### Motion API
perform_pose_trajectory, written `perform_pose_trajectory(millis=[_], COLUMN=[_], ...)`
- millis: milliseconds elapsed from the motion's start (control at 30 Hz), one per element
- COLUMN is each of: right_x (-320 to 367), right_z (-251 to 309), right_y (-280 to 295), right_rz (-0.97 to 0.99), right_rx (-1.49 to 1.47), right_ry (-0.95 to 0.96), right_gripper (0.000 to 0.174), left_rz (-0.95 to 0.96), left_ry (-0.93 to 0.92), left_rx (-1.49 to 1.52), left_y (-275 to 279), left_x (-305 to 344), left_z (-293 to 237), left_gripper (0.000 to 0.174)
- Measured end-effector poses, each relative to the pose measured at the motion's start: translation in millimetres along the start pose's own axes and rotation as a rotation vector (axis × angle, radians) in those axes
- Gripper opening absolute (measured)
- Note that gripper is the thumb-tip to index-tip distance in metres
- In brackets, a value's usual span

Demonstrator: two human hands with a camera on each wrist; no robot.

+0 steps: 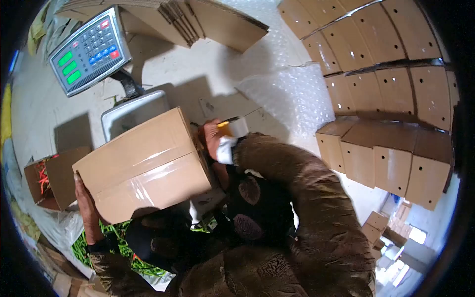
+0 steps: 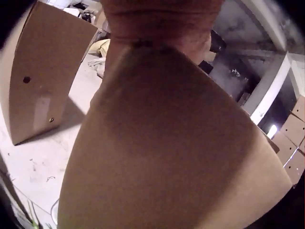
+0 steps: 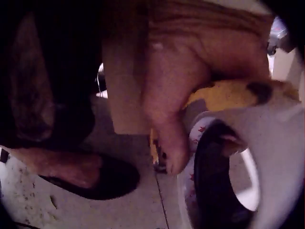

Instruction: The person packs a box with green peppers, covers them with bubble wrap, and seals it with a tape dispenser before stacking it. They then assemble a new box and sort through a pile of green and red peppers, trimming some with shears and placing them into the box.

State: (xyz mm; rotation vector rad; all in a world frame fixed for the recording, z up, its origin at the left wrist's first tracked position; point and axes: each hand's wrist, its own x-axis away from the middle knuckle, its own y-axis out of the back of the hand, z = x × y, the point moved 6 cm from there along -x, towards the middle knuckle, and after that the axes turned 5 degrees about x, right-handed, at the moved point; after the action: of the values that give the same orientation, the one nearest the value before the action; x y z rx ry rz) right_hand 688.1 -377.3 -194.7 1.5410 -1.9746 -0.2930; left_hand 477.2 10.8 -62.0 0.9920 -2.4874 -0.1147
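A large cardboard box (image 1: 143,168), with clear tape along its seam, sits tilted in front of the person. My left hand (image 1: 87,213) lies against the box's left end, its visible finger straight along the edge; in the left wrist view the box's panel (image 2: 167,143) hides most of that hand. At the right end, my right hand (image 1: 212,139) grips a tape dispenser (image 3: 224,99) with worn yellow paint. A wide roll of tape (image 3: 190,167) sits on it, red marks showing on its core. The right fingers are near the box's right end.
A weighing scale with a lit display (image 1: 89,52) stands behind the box. An open box of red peppers (image 1: 44,180) is at left, green peppers (image 1: 81,247) below. Stacked boxes (image 1: 391,94) line the right, beside bubble wrap (image 1: 297,94). Folded cardboard (image 1: 227,24) stands at the back.
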Motion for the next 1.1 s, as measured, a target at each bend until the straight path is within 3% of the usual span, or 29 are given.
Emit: perform_pose_trajectory(millis=[100,133,167,200,267,300,333,367,433,467,500,533,600,633,667,700,733,767,800,833,900,967,1033,1100], right_x=[-41.0,-40.3,-26.1,-15.0,-0.9,16.4,11.0,11.4,-8.6,-10.3,-13.7,-16.5,-25.5,-16.6,-7.5,13.8,31.1,43.9,68.4,103.0,178.6,237.0,296.3,362.7], right_z=[7.7,1.9,-17.1,-40.8,1.8,-59.3,-74.1,-60.4,38.0,37.6,40.1,42.6,89.6,80.7,63.3,2.2,-40.7,-39.8,-79.5,-126.0,-189.5,-219.9,-237.5,-252.4], right_y=[-8.2,-14.3,-15.1,-26.4,-75.9,-32.6,-31.4,-20.1,-35.7,-17.2,-13.9,-10.5,-21.5,-23.7,-24.2,-7.0,4.5,-11.2,-2.5,11.9,38.7,54.8,79.2,129.5], right_rz=[0.295,0.395,0.208,0.35,-0.457,-0.457,-0.001,-0.024,0.356,0.484,0.34,0.193,0.213,0.43,0.4,0.258,0.114,0.084,-0.018,-0.108,-0.264,-0.316,-0.585,-0.878], right_rx=[-0.477,-0.637,-0.848,-1.227,-1.096,-1.048,-1.539,-1.667,-2.371,-2.794,-2.91,-3.025,-3.197,-3.022,-3.015,-3.094,-3.159,-3.141,-3.082,-2.961,-2.752,-2.616,-2.614,-2.299], right_ry=[-0.104,-0.139,-0.321,-0.262,-0.849,-0.758,-0.809,-0.799,-0.531,-0.529,-0.52,-0.495,-0.827,-0.996,-1.008,-0.897,-0.782,-0.798,-0.846,-0.972,-1.223,-1.439,-1.531,-1.7], right_gripper=[0.018,0.017,0.011,0.007,0.014,0.02,0.026,0.037,0.051,0.066,0.063,0.06,0.065,0.066,0.066,0.068,0.069,0.069,0.069,0.069,0.069,0.067,0.07,0.071], left_rz=[0.043,0.016,0.002,0.003,0.017,0.009,0.016,0.023,0.176,0.093,0.106,0.123,-0.048,-0.024,-0.057,-0.091,0.077,0.096,0.071,0.039,0.104,0.242,0.379,0.526], left_ry=[-0.263,-0.045,0.189,0.152,-0.027,-0.12,-0.114,-0.107,-0.115,-0.088,-0.104,-0.025,0.334,0.323,0.216,0.11,0.104,0.089,-0.009,-0.111,-0.201,-0.257,-0.274,-0.25], left_rx=[-0.425,-0.038,0.348,0.341,0.243,0.191,0.223,0.251,0.235,0.233,0.244,0.481,0.817,0.818,0.725,0.638,0.768,0.777,0.552,0.328,0.372,0.499,0.605,0.703], left_y=[16.2,21.2,16.9,10.5,-1.7,-3.9,-11.3,-22.1,-46.7,-7.3,22.5,46.3,0.5,2.0,18.5,26.0,10.3,-7.4,-28.6,-42.8,-55.0,-82.3,-107.6,-136.6], left_x=[3.4,-0.5,-0.6,-2.1,-5.6,-12.4,-11.6,-3.4,15.9,-8.2,-24.2,-38.4,-22.4,-34.1,-50.2,-57.9,-56.5,-48.0,-34.6,-25.5,-19.2,-4.7,25.7,67.9], left_z=[-3.8,13.1,32.6,27.6,5.0,-1.8,-11.7,-24.1,-48.5,2.5,39.7,74.9,36.5,40.9,51.7,53.5,38.3,10.4,-31.4,-64.8,-114.7,-165.9,-208.7,-240.4], left_gripper=[0.067,0.067,0.067,0.066,0.066,0.065,0.065,0.065,0.067,0.066,0.066,0.066,0.063,0.063,0.062,0.061,0.061,0.061,0.061,0.06,0.061,0.062,0.063,0.065])
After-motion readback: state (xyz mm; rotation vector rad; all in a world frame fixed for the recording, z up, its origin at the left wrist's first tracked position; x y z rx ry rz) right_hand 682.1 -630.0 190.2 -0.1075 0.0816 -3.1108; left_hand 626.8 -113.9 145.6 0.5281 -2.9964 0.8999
